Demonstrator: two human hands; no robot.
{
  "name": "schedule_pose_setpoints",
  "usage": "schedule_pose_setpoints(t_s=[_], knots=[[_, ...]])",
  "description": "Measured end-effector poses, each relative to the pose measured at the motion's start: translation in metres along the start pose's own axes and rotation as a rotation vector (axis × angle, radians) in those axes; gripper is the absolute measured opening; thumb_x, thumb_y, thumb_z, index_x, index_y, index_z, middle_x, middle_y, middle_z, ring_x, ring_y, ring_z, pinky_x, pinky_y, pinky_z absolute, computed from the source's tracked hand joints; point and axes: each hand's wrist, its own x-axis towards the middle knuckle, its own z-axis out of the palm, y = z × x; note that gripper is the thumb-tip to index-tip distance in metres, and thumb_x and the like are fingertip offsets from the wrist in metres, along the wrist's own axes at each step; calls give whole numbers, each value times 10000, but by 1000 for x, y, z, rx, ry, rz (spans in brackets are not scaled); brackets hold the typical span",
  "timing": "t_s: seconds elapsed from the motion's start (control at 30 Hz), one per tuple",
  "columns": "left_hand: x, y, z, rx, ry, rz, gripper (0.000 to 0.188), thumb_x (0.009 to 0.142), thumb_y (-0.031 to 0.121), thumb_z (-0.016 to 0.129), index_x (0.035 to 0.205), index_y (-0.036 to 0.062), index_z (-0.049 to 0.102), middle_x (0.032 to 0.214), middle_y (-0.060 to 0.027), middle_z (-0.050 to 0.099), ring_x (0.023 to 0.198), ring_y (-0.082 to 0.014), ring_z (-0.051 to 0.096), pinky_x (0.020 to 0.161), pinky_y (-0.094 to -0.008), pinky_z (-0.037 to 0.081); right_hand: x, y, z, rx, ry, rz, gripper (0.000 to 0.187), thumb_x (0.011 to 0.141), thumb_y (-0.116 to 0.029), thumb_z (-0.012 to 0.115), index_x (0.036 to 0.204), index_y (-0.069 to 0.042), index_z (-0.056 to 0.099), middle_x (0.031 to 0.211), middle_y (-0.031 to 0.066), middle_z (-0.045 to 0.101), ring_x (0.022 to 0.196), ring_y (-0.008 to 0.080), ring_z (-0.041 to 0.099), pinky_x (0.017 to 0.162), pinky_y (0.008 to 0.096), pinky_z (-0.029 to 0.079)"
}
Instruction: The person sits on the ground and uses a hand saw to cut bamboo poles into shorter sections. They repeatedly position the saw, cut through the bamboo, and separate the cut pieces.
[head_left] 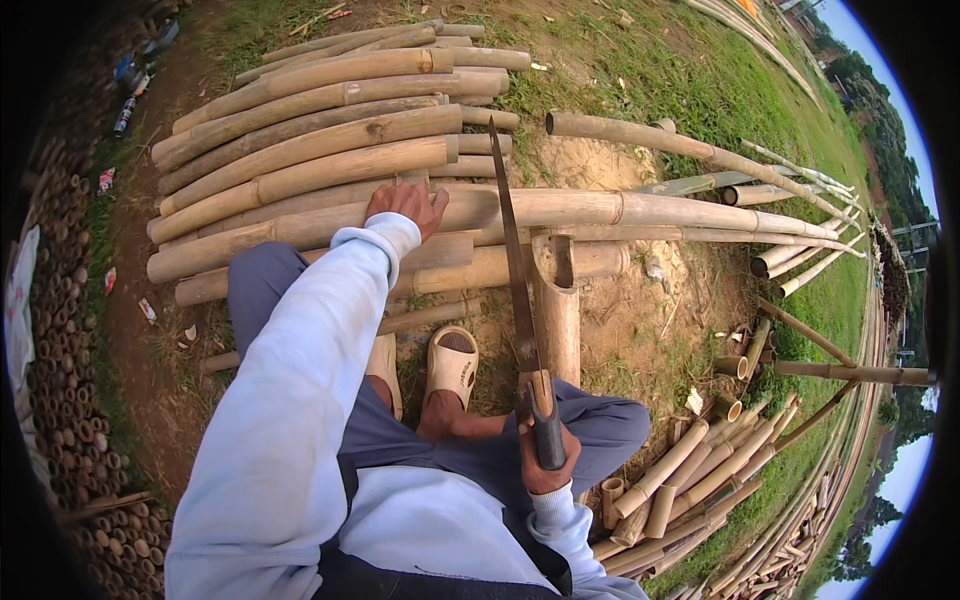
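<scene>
My right hand is closed round the dark handle of a handsaw, down by my right knee. Its long tapering blade points away from me and crosses over a long bamboo pole. To the left of the blade, my left hand presses on that pole, its fingers curled over the far side. Under the pole, just right of the saw, stands a thick bamboo post with a notch cut in its top. Whether the saw teeth touch the pole is unclear.
Several cut bamboo lengths lie side by side at the far left. Shorter offcuts are heaped at the lower right. More long poles stretch right across the grass. Stacked bamboo ends line the left edge. My sandalled foot rests before me.
</scene>
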Motion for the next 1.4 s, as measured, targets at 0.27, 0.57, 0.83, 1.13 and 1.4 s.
schedule_pose_setpoints(t_s=[0.27,0.57,0.83,1.13,1.4], knots=[[8,11,-9,-40,-70,-1,644,1014,527,394,930,-4,748,975,-267,712,978,-428,684,923,-498,515,134,17,41,58,40,-73,189,880,-70,718,1039,22,675,792,86,669,705,111,572,659,295,486],[9,-9,-1,6,-83,-45,627,1003,525,404,927,19,768,950,-263,720,952,-412,704,916,-483,530,22,8,12,75,-3,21,261,875,21,668,1135,37,682,837,95,697,800,110,636,748,276,510],[15,0,1,3,-33,-28,631,997,520,412,923,4,766,968,-277,714,963,-426,699,915,-490,529,155,18,49,111,12,-124,168,893,-61,712,1031,29,681,769,74,666,722,87,578,675,290,495],[11,5,-10,-17,-97,-60,607,990,502,427,950,-5,757,928,-284,705,938,-450,682,931,-495,515,157,-1,39,133,-111,-19,190,905,-88,736,1042,32,680,762,66,659,722,92,579,680,276,494],[13,14,-13,8,-160,-47,583,985,514,411,1057,57,766,1069,-280,699,1030,-422,675,957,-485,503,116,18,38,120,-42,-36,127,902,-61,736,887,-3,625,723,-26,552,656,66,465,594,244,408]])
